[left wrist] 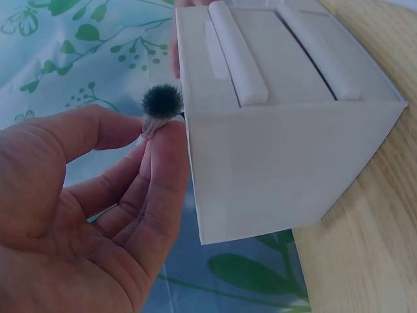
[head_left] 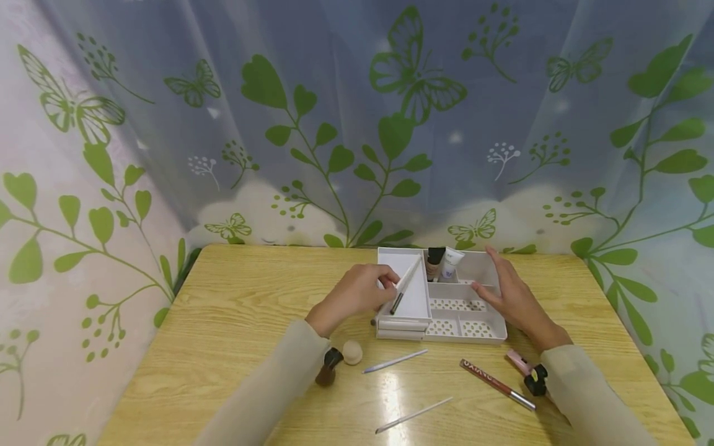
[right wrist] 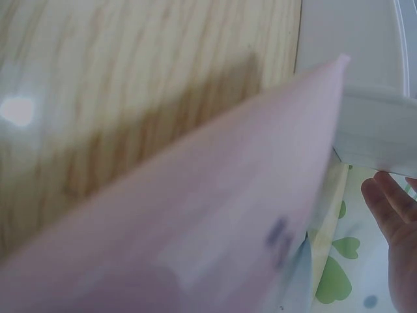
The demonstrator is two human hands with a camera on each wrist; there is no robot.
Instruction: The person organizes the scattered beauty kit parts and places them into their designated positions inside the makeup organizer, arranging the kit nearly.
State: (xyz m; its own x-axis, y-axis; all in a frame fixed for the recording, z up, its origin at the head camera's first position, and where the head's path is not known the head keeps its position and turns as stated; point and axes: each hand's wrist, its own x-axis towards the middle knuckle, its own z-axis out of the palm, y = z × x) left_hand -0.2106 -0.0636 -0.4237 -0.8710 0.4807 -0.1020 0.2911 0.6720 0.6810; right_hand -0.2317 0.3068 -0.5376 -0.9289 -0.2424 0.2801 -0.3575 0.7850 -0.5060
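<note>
My left hand (head_left: 362, 288) is over the left compartment of a white organizer (head_left: 465, 339). In the left wrist view, thumb and fingers pinch a small makeup brush with a dark, fluffy tuft (left wrist: 161, 102), beside the organizer's wall. A thin white stick with a dark end (head_left: 408, 282) slants across that compartment at the fingertips; I cannot tell if it is the same brush. My right hand (head_left: 515, 303) rests against the organizer's right side, fingers extended, the thumb over its rim. The right wrist view shows only part of this hand (right wrist: 401, 222).
Two small tubes, one black-capped (head_left: 434, 263), one white (head_left: 450, 263), stand in a back compartment. Nearer on the table lie a round beige sponge (head_left: 352, 352), two thin sticks (head_left: 395, 361), a red-brown pencil-like item (head_left: 496, 384) and a pink item (head_left: 519, 361) by the right wrist.
</note>
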